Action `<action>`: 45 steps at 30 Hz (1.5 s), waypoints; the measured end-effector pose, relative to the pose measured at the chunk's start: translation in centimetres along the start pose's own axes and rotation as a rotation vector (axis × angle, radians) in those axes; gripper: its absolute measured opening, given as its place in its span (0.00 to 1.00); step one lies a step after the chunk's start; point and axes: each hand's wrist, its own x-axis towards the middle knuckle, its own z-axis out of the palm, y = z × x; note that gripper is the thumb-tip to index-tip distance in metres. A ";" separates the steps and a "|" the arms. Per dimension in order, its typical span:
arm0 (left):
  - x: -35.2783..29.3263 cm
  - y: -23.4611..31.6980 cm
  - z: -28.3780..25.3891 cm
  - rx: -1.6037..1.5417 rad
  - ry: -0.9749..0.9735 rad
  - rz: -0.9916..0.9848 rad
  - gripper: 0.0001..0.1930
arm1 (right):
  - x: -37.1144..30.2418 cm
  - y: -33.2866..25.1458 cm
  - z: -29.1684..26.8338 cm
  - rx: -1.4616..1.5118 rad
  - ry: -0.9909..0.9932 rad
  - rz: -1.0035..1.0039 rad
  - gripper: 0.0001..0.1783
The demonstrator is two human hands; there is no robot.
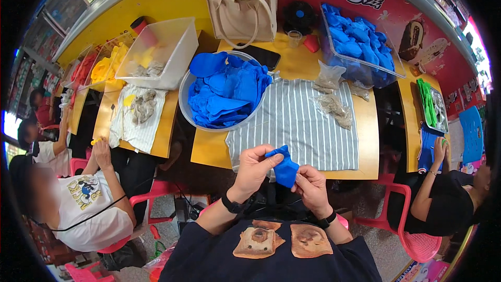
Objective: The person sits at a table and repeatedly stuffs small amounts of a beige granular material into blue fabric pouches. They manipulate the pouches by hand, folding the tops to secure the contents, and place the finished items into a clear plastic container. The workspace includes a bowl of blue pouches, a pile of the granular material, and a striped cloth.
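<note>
Low in the centre of the frame, both hands are pinching one small blue fabric piece [285, 169] between them: the left hand [254, 169] is closing its fingers on the upper left edge, and the right hand [311, 188] is closing its grip on the lower right edge, so the piece is hanging in the air just in front of the near edge of the yellow surface [209, 150]. Each wrist is wearing a dark band. Directly beyond the hands, a grey and white striped cloth [297, 122] is lying flat on the surface, with a few clear bags of pale stuffing [334, 105] sitting at its upper right part. Up and to the left of the cloth, a round clear bowl [185, 105] is holding a heap of the same blue fabric pieces [225, 94]. Further up, at the top centre, a beige tote bag [242, 13] is standing upright, and to its right a clear rectangular bin [365, 75] is holding more blue pieces. In the upper left, a white plastic tub [175, 55] is standing tilted. At the left edge, a person in a white printed shirt [91, 203] is sitting on a pink chair, and at the right edge another person in black [443, 198] is sitting at a neighbouring surface.
</note>
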 end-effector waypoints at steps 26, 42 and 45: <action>0.6 -1.4 -0.8 -0.234 0.181 0.046 0.03 | 3.7 -2.2 3.3 -0.515 0.033 -0.306 0.19; 0.6 -0.9 -0.5 -0.180 0.156 0.004 0.03 | 2.5 -2.2 3.6 -0.322 -0.106 -0.187 0.16; 0.4 -1.3 -0.6 -0.193 0.190 0.027 0.02 | 2.2 -1.6 3.2 -0.403 -0.101 -0.220 0.16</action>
